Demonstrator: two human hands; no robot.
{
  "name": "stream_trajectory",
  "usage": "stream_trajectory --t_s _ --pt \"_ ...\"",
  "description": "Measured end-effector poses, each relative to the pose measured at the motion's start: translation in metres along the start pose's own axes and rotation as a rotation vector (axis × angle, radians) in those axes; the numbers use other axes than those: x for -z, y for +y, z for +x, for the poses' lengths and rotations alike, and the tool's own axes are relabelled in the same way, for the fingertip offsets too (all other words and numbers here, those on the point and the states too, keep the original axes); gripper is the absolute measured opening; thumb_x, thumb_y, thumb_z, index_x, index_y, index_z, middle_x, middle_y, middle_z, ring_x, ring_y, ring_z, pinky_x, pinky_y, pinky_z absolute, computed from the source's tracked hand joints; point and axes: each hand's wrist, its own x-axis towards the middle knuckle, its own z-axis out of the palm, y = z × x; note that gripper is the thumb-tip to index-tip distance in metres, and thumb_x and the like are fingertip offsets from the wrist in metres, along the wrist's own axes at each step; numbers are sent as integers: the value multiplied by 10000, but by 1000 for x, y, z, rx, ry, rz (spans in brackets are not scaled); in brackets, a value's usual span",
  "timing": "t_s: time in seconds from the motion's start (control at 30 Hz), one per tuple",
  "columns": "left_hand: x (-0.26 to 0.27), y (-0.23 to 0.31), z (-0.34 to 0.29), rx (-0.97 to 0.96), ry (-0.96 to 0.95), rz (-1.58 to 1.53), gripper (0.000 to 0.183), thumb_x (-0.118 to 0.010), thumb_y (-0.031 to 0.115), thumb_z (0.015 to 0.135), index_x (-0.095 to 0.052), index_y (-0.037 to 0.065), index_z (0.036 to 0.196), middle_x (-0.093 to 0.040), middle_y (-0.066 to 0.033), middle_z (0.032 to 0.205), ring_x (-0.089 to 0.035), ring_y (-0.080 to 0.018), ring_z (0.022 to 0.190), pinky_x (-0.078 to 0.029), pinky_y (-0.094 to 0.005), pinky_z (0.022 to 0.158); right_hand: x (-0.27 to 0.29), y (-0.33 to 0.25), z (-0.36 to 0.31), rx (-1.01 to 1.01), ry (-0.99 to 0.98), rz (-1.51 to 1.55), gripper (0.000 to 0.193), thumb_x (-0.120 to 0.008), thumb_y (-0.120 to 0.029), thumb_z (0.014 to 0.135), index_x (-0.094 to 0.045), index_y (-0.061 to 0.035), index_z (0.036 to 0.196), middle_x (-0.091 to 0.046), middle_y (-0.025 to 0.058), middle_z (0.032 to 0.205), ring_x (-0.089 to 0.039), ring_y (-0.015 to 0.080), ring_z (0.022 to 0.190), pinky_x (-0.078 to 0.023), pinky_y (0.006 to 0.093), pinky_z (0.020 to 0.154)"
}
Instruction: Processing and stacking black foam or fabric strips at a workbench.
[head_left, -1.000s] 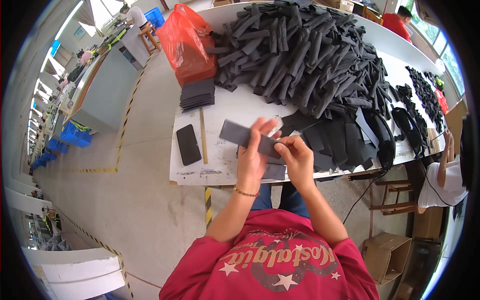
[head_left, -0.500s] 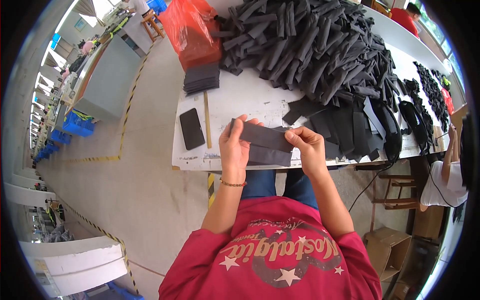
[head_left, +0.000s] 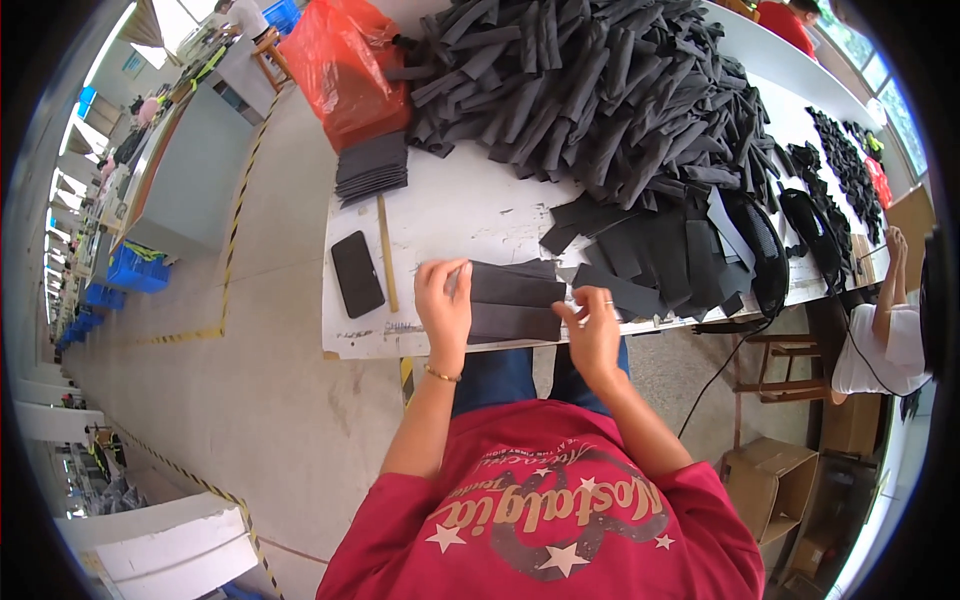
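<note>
Dark grey fabric strips (head_left: pixel 515 291) lie overlapped at the near edge of the white table. At their left end is my left hand (head_left: pixel 445 305), thumb and fingers parted, the thumb side against the strips. By their right end hovers my right hand (head_left: pixel 592 335), its fingers loosely bent and thumb and forefinger apart, with nothing seen between them. Just beyond the right fingertips a flat black piece (head_left: pixel 622 292) extends from a spread of similar cut pieces (head_left: pixel 665 255).
A large heap of dark fabric strips (head_left: pixel 590 95) covers the table's far side. Left of it stand a red plastic bag (head_left: pixel 345 75) and a neat dark stack (head_left: pixel 372 168). A phone (head_left: pixel 357 274) and a thin wooden stick (head_left: pixel 387 255) lie nearer. A co-worker's arm (head_left: pixel 888 285) shows at right.
The strip stretched between my hands has come down onto the other strips. My right hand has let go of its end, and my left hand has turned over and loosened. The view has shifted slightly.
</note>
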Motion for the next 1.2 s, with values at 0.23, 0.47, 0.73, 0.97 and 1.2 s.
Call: stream_trajectory --t_s 0.23,0.47,0.73,0.97,1.2 --pt "-121 15 99 104 -280 -488 137 -726 90 821 -682 1 916 -662 -72 823 -632 -151 726 -508 -257 695 52 71 37 376 -232 -620 309 -724 -184 746 -611 -60 1005 -581 98 957 -527 274 987 -425 393 822" --pt "-218 34 131 115 -1 -222 145 -692 142 834 -672 33 928 -618 -122 913 -591 -279 850 -478 -370 794 47 86 34 677 -325 -756 165 -550 -107 772 -625 5 868 -571 113 916 -525 270 889 -433 387 777" --pt "-213 -1 139 -105 -215 -39 86 -702 109 794 -681 67 866 -607 -100 982 -565 -324 952 -439 -403 897 67 60 50 403 24 -284 195 -603 10 779 -619 -20 971 -585 127 951 -564 298 922 -456 401 792" --pt "-143 1 133 506 -331 -620 189 -667 105 864 -581 16 1007 -654 -92 855 -646 -180 659 -533 -327 598 71 27 73 24 59 217 222 -542 -7 919 -509 -2 1139 -560 151 946 -573 257 872 -461 338 798" --pt "-78 0 90 924 -266 -976 511 -680 50 856 -375 -44 1255 -641 -146 945 -692 -283 736 -564 -355 622 41 -12 58 307 -113 126 336 -747 -96 787 -488 -12 984 -542 174 963 -538 376 843 -445 421 772"
